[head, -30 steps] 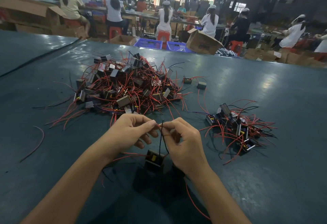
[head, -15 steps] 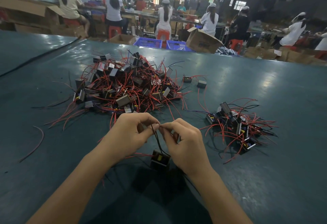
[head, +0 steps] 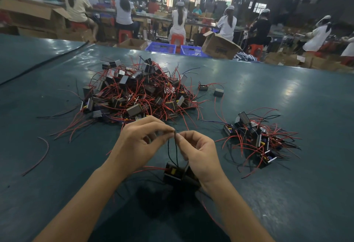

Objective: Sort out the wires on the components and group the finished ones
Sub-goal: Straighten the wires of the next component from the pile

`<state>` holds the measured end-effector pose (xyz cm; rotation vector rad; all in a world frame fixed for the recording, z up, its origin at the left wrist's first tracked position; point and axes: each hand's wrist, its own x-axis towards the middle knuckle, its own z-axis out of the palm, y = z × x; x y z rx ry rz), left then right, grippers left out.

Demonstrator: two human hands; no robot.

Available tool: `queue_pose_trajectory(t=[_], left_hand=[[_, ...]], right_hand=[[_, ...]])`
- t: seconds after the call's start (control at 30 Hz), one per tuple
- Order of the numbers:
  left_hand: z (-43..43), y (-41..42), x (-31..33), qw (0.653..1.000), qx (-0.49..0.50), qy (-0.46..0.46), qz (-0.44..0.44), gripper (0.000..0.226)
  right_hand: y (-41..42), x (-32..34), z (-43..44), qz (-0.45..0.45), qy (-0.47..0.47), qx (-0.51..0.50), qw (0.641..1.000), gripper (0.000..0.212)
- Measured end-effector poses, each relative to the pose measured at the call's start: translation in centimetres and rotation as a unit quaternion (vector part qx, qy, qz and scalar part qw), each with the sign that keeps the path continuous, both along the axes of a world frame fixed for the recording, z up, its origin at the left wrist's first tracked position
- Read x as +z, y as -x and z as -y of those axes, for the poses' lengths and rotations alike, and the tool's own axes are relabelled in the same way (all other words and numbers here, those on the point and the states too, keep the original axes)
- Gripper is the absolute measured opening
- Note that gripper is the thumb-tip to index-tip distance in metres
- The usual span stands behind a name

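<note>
both hands pinching the black wires of one part

my left hand (head: 139, 142) and my right hand (head: 201, 157) meet fingertip to fingertip in the near middle of the table (head: 287, 98). each one pinches the top of the thin black wires (head: 176, 151) between thumb and forefinger, with the other fingers loosely curled. the wires run straight down to a small black part (head: 171, 174) with a yellow patch, just below my right palm. i cannot tell whether it hangs or rests on the table. a red wire leaves it to the left.

far and to the left lies the big pile (head: 138, 92) of parts tangled in red wires. to the right, well apart from it, sits the small pile (head: 256, 136). a loose red wire (head: 41, 155) lies alone at the near left.
</note>
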<state>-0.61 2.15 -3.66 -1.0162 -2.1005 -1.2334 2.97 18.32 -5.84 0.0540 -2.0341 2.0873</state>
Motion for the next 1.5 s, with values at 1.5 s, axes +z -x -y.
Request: queue_pose_trajectory(t=[1.5], left_hand=[[-0.59, 0.25, 0.42, 0.940, -0.073, -0.181, 0.279, 0.026]], right_hand=[[-0.51, 0.80, 0.31, -0.037, -0.030, 0.047, 0.998, 0.012]])
